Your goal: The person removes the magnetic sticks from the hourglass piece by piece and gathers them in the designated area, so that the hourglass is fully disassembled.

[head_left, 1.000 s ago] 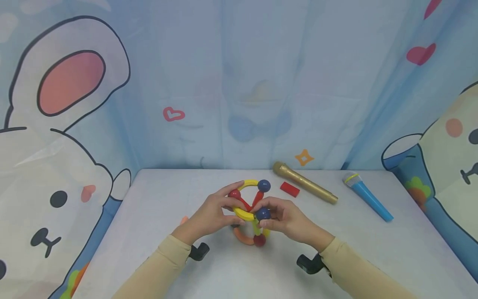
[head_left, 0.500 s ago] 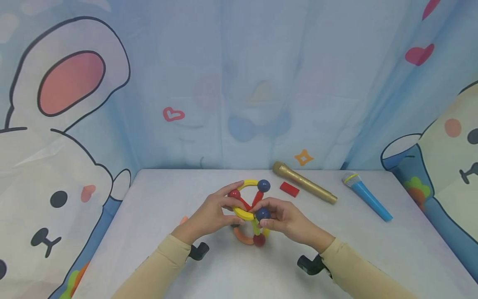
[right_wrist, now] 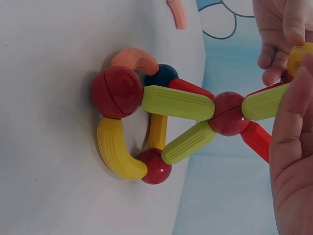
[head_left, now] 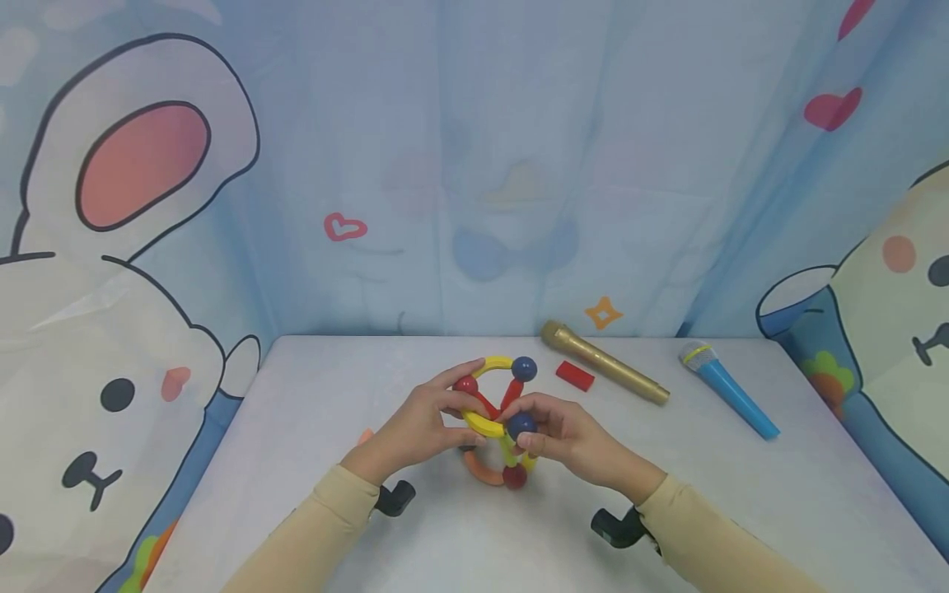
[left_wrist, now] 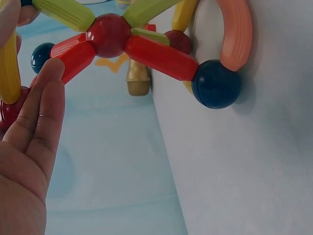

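A standing frame of magnetic balls and sticks rises from the table between both hands. Its red centre ball (left_wrist: 109, 35) joins red sticks (left_wrist: 161, 58) and lime green sticks (right_wrist: 178, 103). Curved yellow and orange sticks form a ring at its base. My left hand (head_left: 415, 427) pinches an upper curved yellow stick (head_left: 483, 425) between thumb and fingers; an upper red ball (head_left: 466, 385) is by its fingertips. My right hand (head_left: 577, 438) pinches a dark blue ball (head_left: 522, 426) at that stick's right end. Another blue ball (head_left: 524, 369) tops the far side.
Behind the frame lie a red block (head_left: 574, 375) and a gold toy microphone (head_left: 604, 362). A blue toy microphone (head_left: 730, 389) lies farther right. An orange curved stick (right_wrist: 177, 13) lies on the white table (head_left: 741, 511), partly hidden by the left hand. A printed curtain hangs behind.
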Tool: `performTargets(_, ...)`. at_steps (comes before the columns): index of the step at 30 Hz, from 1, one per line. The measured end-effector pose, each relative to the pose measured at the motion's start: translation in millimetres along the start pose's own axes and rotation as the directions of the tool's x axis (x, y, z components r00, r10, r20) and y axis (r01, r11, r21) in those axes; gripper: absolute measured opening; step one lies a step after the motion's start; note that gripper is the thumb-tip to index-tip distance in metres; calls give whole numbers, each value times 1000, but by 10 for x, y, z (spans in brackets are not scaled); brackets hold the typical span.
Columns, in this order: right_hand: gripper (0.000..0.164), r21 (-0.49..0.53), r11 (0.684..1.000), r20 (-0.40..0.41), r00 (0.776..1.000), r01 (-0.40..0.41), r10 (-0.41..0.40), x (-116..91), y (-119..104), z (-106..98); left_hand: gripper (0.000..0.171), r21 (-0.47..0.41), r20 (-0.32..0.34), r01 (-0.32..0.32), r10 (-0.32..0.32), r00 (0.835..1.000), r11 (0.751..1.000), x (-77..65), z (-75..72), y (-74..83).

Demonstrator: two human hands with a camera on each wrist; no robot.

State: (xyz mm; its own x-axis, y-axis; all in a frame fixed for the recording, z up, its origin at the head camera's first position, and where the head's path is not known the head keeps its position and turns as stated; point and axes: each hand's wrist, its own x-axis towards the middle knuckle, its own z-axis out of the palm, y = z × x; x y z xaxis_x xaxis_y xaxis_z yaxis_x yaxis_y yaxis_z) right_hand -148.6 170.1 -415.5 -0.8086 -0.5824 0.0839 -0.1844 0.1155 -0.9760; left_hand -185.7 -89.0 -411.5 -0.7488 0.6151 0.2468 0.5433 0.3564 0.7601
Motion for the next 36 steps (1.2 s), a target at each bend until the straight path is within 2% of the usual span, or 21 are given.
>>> performTargets(10, 30, -109, 994, -37, 999, 7, -11, -1, -12, -21, 28, 10, 12, -7, 7, 1000, 1000, 6, -3, -8)
performTargets(15, 31, -128, 992, -106, 994, -1, -13, -55, -30, -101, 29, 13, 12, 5, -6, 1000, 1000, 4, -1, 3)
performTargets(19, 33, -119, 992, -185, 982, -45, 22, -171, 27, -276, 28, 5, 13, 26, -26, 1000, 1000, 3, 2, 14)
performTargets(22, 38, -103, 990, -248, 966, -93, 64, -289, 159, -478, 28, -3, 10, 28, -28, 1000, 1000, 0, 1, 18)
performTargets(26, 43, -156, 969, -340, 931, -194, 132, -461, 459, -785, 28, -3, 4, 21, -21, 1000, 1000, -6, -2, 10)
performTargets(33, 59, -281, 862, -469, 844, -422, 260, -717, 928, -1195, 27, -2, 6, 27, -27, 1000, 1000, -10, -1, -1)
performTargets(36, 60, -330, 825, -493, 829, -459, 263, -745, 1036, -1280, 27, -3, 6, 26, -26, 1000, 1000, -12, -3, 5)
